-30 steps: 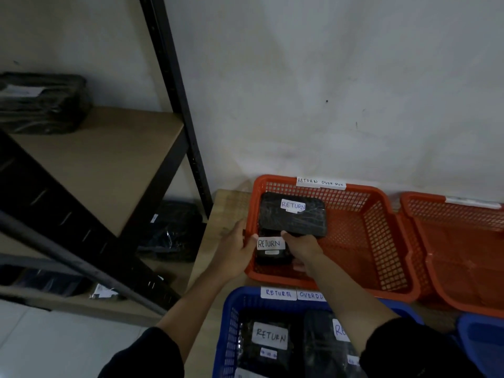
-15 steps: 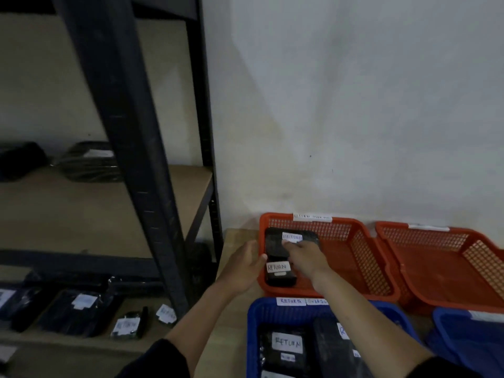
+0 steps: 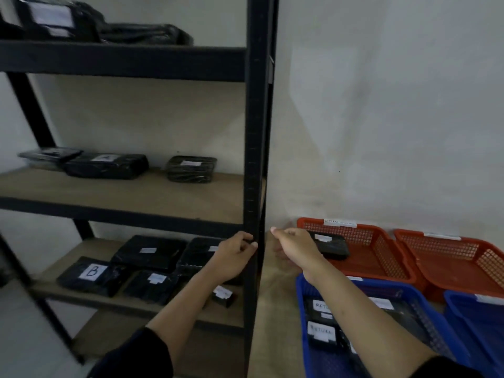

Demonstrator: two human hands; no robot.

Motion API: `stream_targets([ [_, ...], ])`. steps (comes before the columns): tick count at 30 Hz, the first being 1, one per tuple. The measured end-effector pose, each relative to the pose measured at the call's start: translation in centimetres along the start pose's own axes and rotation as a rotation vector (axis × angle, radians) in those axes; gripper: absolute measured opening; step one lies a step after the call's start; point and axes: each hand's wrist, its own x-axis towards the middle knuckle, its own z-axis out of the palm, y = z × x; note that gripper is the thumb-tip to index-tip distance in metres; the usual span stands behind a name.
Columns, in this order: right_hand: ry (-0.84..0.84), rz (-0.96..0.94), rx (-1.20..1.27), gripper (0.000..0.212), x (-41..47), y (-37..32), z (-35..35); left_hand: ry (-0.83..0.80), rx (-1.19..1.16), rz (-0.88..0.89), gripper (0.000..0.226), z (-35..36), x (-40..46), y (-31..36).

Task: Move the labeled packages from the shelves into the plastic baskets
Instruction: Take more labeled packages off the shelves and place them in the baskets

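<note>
Head camera shows a black metal shelf rack (image 3: 255, 132) filling the left half of the frame, with black wrapped packages on three levels. On the lower shelf (image 3: 81, 257) lie several packages, one with a white label marked B (image 3: 94, 272). On the middle shelf two packages (image 3: 191, 169) sit near the back wall. The left hand (image 3: 234, 255) is in front of the rack's front post, fingers loosely curled and holding nothing, just above the lower shelf packages. The right hand (image 3: 294, 245) is to the right of the post, fingers also loosely curled, empty, near the left edge of the orange basket (image 3: 381, 249). Inside this basket lies one labeled package (image 3: 331, 245). A second orange basket (image 3: 463, 257) stands at the right. The blue basket (image 3: 425, 309) in the lower right holds packages with labels reading RETURN (image 3: 321, 332)
</note>
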Motion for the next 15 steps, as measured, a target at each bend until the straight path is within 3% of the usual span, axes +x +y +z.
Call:
stream_targets([
  [9,-0.149,-0.035,-0.042,0.031,-3.0,-7.5,11.4,0.183,0.034,-0.108,0.035,-13.4,-5.8,-6.5],
  [15,-0.261,-0.091,-0.052,0.034,-0.4,-13.4,24.1,0.308,0.004,-0.142,0.029,-24.3,-6.3,-14.2],
])
